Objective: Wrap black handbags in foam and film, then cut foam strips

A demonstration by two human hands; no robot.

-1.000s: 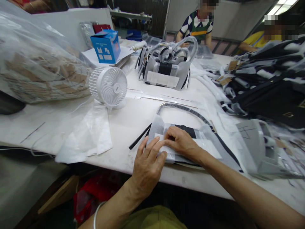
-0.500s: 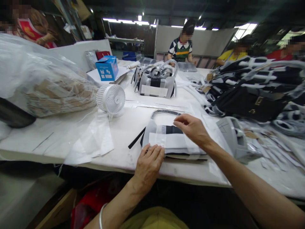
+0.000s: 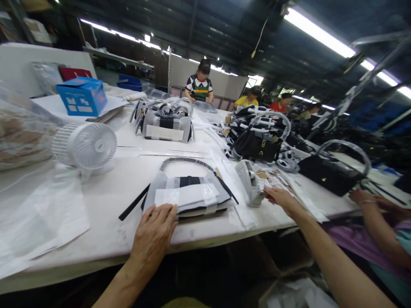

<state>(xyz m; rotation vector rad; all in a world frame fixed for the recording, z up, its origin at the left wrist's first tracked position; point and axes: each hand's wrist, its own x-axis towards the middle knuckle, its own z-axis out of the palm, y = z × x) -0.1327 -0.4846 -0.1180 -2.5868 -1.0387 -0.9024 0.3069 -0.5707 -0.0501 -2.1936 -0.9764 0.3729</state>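
A black handbag wrapped in grey and white paper [image 3: 189, 194] lies flat near the front edge of the white table [image 3: 105, 201]. My left hand [image 3: 154, 233] rests flat on its near left corner, fingers stretched out. My right hand [image 3: 281, 197] reaches out to the right, its fingers touching the base of a grey tape dispenser [image 3: 248, 182]; it holds nothing I can see.
A white desk fan [image 3: 85, 145] and a blue box [image 3: 81, 96] stand at the left. Another wrapped bag [image 3: 167, 122] sits further back. Black handbags [image 3: 258, 143] pile up on the right. Another person's arm [image 3: 375, 214] lies at the right edge; several people work at the far end.
My right hand has left the wrapped bag and swung right to the tape dispenser. My left hand has slid to the bag's near corner. My view has turned right and lifted.
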